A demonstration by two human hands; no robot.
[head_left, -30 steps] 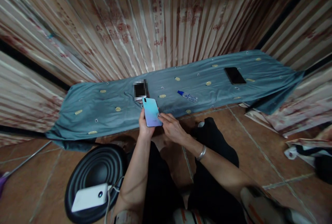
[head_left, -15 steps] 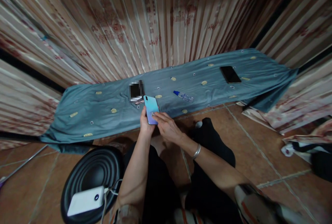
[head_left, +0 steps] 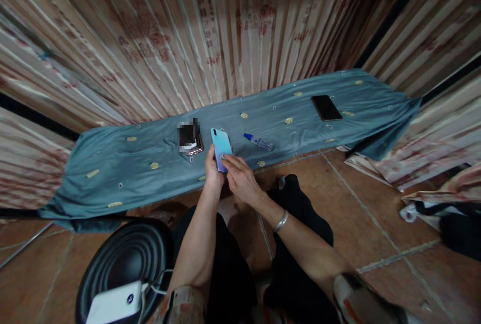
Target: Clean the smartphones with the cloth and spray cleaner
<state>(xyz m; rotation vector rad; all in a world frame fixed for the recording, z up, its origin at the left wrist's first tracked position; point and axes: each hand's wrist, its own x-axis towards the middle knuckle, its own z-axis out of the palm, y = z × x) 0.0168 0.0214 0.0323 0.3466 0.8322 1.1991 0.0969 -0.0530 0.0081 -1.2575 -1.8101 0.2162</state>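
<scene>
My left hand [head_left: 215,173] is wrapped round the lower part of a smartphone [head_left: 222,142], its blue-to-purple back facing up and its camera at the top left corner. My right hand [head_left: 240,176], with a silver bangle at the wrist, presses its closed fingertips on the lower back of the phone. A small pale patch shows under those fingertips, too small to make out. Right of the phone, a clear bottle with a blue cap [head_left: 260,142] lies on the teal cloth [head_left: 143,184]. A partly blurred-out stack of flat items [head_left: 196,144] lies to the left.
A dark tablet or phone [head_left: 326,107] lies on the right part of the cloth. Pleated curtains [head_left: 225,38] hang behind. On the floor at the lower left, a white power bank [head_left: 112,304] with a cable rests on a black ridged round stool [head_left: 124,259]. Tiled floor [head_left: 361,204] surrounds my legs.
The view has shifted slightly, so the cloth and its items sit further left. The phone has moved a little up and right in both hands, away from the stack. The right fingertips remain on its back.
</scene>
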